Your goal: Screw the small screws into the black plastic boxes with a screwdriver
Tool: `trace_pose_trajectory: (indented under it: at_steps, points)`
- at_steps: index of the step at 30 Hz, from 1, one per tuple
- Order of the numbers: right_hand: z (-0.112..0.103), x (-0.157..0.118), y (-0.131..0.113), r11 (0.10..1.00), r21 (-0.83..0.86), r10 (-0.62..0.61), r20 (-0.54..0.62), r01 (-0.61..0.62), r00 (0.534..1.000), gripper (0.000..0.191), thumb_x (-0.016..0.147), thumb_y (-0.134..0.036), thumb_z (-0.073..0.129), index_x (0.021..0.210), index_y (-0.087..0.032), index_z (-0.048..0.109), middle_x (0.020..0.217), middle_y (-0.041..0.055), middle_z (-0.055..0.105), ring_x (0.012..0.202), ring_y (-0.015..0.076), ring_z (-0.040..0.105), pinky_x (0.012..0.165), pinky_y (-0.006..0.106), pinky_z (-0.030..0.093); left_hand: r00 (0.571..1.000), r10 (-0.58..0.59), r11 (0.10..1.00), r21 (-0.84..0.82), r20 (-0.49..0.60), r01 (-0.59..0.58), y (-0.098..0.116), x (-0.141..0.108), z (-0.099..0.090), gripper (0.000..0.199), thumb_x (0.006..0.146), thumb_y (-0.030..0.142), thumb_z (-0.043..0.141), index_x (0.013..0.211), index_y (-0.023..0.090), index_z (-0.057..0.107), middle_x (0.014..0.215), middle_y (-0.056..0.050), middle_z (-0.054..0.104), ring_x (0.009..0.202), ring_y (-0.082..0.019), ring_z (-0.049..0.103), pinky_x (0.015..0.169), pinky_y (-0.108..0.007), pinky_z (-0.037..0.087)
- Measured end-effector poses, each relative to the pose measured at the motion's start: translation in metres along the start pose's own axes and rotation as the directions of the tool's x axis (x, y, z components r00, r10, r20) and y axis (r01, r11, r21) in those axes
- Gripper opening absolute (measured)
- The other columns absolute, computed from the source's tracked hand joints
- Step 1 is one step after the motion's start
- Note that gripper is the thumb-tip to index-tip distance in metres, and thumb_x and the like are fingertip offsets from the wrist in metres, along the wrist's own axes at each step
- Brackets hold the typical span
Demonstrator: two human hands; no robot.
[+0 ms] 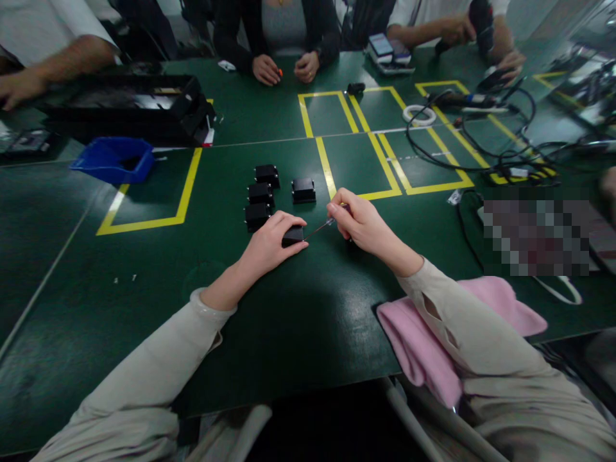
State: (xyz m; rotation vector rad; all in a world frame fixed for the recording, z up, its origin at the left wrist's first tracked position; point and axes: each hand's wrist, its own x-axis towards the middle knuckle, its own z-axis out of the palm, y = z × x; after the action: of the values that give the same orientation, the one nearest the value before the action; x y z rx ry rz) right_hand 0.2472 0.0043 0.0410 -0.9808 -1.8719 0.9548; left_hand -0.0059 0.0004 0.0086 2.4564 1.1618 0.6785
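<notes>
My left hand point(273, 245) is closed on a small black box point(293, 236), thumb on the near side and fingers over the far side, on the green table point(289, 340). In my right hand point(359, 221) is a thin screwdriver point(321, 226), its handle mostly hidden in my fist. The shaft points left, and its tip is at the right end of the box. Just beyond my left hand stand several similar black boxes, among them a near one point(256, 215) and a far one point(266, 174). Another black box point(303, 189) sits apart to their right.
A blue bin point(118, 159) and a long black housing point(129, 106) stand at the left. Yellow tape point(394, 187) marks the table. Cables point(510, 154) and a white tape ring point(419, 115) lie right. A pink cloth point(418, 340) is under my right forearm. Several people sit opposite.
</notes>
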Motion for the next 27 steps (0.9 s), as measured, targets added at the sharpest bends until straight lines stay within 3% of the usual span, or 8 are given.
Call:
trace_pose_trajectory:
  at_steps: [7,13,20,27]
  points:
    - [0.0008,-0.0017,-0.0010,0.999,-0.012,-0.035,-0.030,0.035,0.999,0.009,0.105,-0.024,0.052,0.099,-0.024,0.045,0.065,-0.0078,0.051,0.051,0.0096,0.046,0.058,0.028,0.036,1.000,0.016,1.000,-0.001,-0.009,-0.016,-0.0004,-0.0003,0.0002,0.034,0.097,0.033,0.075,0.127,0.019,0.064,0.125,-0.011,0.067,0.121,-0.029,0.066,0.106,-0.046,0.054]
    - [0.0001,-0.0008,-0.0008,0.998,-0.063,-0.032,-0.046,0.029,0.998,0.023,0.106,-0.037,0.054,0.089,-0.023,0.047,0.068,-0.0041,0.050,0.062,0.0122,0.046,0.061,0.029,0.033,1.000,0.006,1.000,-0.004,-0.008,-0.006,0.0003,-0.0004,0.0003,0.033,0.097,0.032,0.074,0.126,0.020,0.064,0.124,-0.011,0.067,0.120,-0.029,0.066,0.106,-0.046,0.055]
    - [0.0000,-0.0005,-0.0012,0.997,-0.023,-0.075,-0.022,0.074,0.997,0.007,0.105,-0.025,0.050,0.100,-0.023,0.046,0.070,-0.0056,0.051,0.060,0.0114,0.047,0.063,0.029,0.036,1.000,0.011,1.000,-0.001,0.001,-0.011,-0.0001,-0.0003,0.0003,0.035,0.097,0.033,0.074,0.127,0.019,0.064,0.126,-0.011,0.067,0.120,-0.029,0.066,0.105,-0.047,0.055]
    - [-0.0002,0.0001,-0.0002,0.999,-0.019,-0.036,-0.006,0.036,0.999,0.022,0.108,-0.035,0.054,0.090,-0.023,0.047,0.062,-0.0076,0.047,0.053,0.0100,0.044,0.057,0.028,0.032,1.000,0.014,1.000,-0.004,-0.007,-0.014,0.0000,-0.0002,0.0000,0.035,0.097,0.032,0.075,0.127,0.019,0.064,0.125,-0.011,0.067,0.120,-0.029,0.066,0.105,-0.046,0.055]
